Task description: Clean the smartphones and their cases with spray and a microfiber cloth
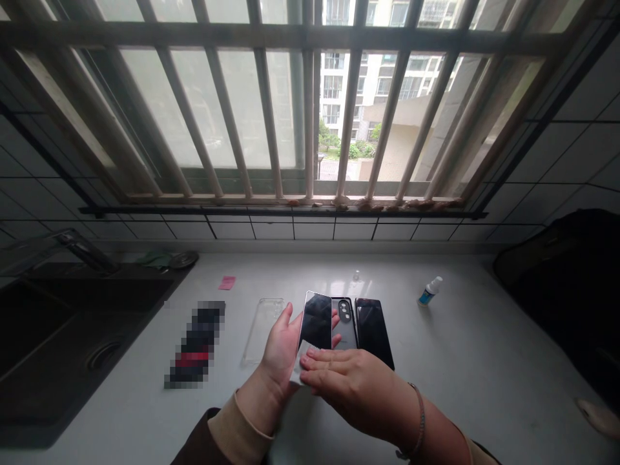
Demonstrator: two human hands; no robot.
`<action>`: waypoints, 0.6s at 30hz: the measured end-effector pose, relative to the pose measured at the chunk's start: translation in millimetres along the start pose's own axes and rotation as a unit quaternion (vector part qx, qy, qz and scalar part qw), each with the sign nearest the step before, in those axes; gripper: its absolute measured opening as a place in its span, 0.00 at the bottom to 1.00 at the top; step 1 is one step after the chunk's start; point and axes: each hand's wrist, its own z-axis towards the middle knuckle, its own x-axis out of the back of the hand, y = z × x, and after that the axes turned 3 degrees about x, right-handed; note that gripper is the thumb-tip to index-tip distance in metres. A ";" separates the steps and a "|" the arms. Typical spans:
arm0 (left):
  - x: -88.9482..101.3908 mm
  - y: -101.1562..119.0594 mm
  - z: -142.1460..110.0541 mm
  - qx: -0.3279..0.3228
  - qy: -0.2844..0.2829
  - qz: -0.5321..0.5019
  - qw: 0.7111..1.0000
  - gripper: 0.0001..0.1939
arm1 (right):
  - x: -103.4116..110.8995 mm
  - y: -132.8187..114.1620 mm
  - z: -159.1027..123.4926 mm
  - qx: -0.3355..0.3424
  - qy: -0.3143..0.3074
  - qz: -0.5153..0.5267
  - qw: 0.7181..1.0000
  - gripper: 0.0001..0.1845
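A smartphone [317, 321] with a dark, reflective screen lies in my left hand [282, 345], its fingers curled round the far edge. My right hand [356, 381] presses a small white wipe [301, 363] flat against the lower end of that screen, fingers together. Beyond the phone, a dark phone case [343, 323] with camera cut-outs rests on the counter, partly covered by my hands. Just right of it lies a second black phone [374, 328]. To the left is a clear phone case [260, 329], partly behind my left hand.
A small spray bottle [429, 291] stands at the right and a pink slip [227, 283] lies at the left. Near the dark sink [29, 413] is a pixelated dark object [196, 345]. A large black shape [566, 290] borders the right side. A barred window rises behind the counter [460, 387].
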 end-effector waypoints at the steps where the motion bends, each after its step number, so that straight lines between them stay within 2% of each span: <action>1: -0.4 0.9 0.0 -0.007 0.009 0.006 1.000 0.37 | 4.9 -1.4 0.2 -0.013 0.004 0.039 0.999 0.16; 3: -2.0 2.3 -0.7 -0.008 0.020 0.015 1.000 0.36 | 14.3 -0.7 -0.8 -0.070 0.023 0.122 0.990 0.16; 5: -4.0 2.9 -2.1 0.008 0.009 0.023 1.000 0.36 | 21.3 6.4 -3.8 -0.169 0.076 0.195 0.963 0.16; 7: -5.5 2.8 -4.2 0.032 -0.015 0.037 0.999 0.35 | 24.8 19.5 -8.5 -0.278 0.160 0.260 0.911 0.20; 9: -6.6 2.5 -7.0 0.060 -0.034 0.056 0.996 0.36 | 26.1 35.5 -13.9 -0.356 0.255 0.292 0.850 0.24; 11: -8.0 1.9 -9.9 0.094 -0.050 0.078 0.991 0.38 | 27.2 49.1 -18.9 -0.403 0.328 0.242 0.820 0.26; 12: -9.1 1.5 -11.4 0.106 -0.058 0.089 0.989 0.40 | 28.0 53.6 -20.9 -0.418 0.348 0.186 0.818 0.26; 14: -11.9 0.2 -13.8 0.114 -0.068 0.105 0.986 0.41 | 29.2 57.4 -22.9 -0.420 0.346 0.056 0.837 0.23; 16: -14.6 -1.6 -15.1 0.100 -0.065 0.106 0.987 0.40 | 27.6 56.1 -22.4 -0.377 0.306 -0.043 0.873 0.20; 18: -15.9 -3.6 -14.8 0.079 -0.051 0.091 0.991 0.36 | 21.6 53.9 -20.2 -0.294 0.246 -0.094 0.919 0.20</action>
